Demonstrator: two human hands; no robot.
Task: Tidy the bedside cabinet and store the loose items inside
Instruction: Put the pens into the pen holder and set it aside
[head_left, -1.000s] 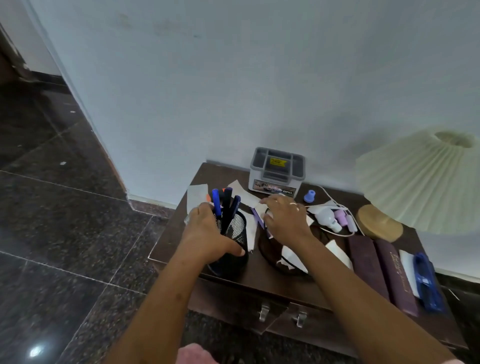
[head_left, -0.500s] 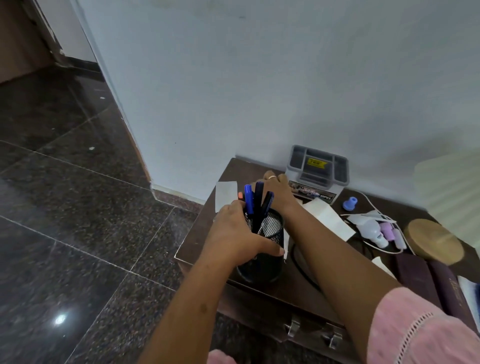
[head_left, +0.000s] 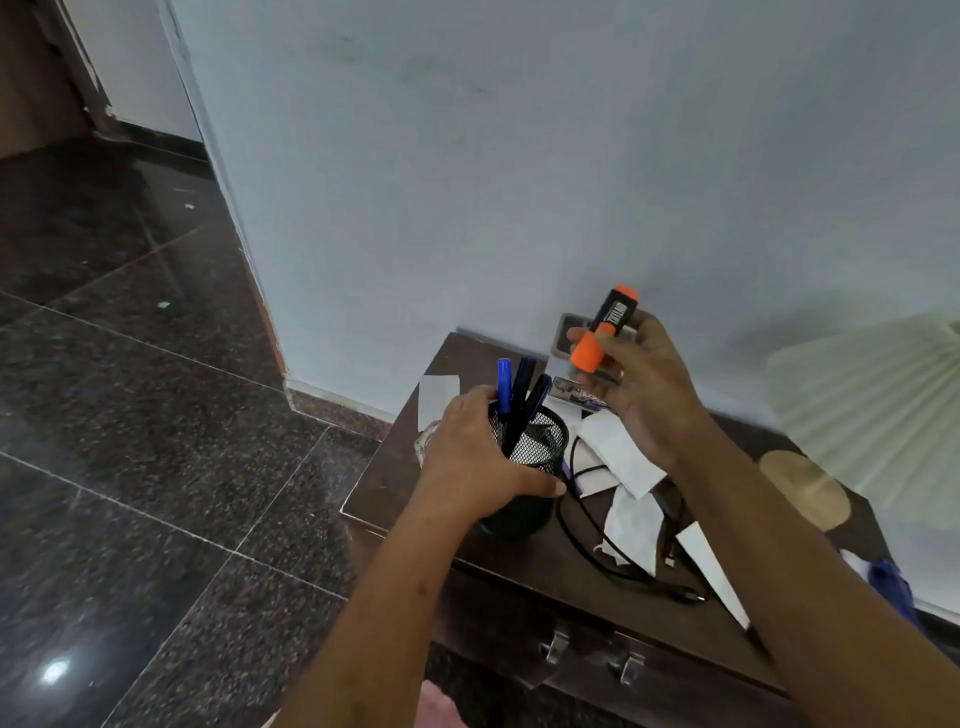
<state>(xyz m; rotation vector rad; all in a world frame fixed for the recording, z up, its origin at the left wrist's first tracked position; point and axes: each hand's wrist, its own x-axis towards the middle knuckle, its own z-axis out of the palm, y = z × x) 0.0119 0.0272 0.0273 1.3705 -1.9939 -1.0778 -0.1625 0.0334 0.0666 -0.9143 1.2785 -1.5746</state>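
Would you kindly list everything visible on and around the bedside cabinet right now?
Cabinet: one, dark brown, against the wall, two metal handles in front.
Mesh pen holder: one, black, left front of top.
Pens: three, blue and dark, upright in holder.
Highlighter: one, orange, raised above the top.
Paper scraps: several, white, centre of top.
Cable: one, black, among the scraps.
Organiser box: one, grey, at the back.
Lamp shade: one, cream, right.
Left hand: grip around holder.
Right hand: grip on highlighter.

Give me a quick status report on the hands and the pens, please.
Left hand gripping mesh pen holder on cabinet top. Right hand holding orange highlighter above it. Loose papers and black cable beside holder.
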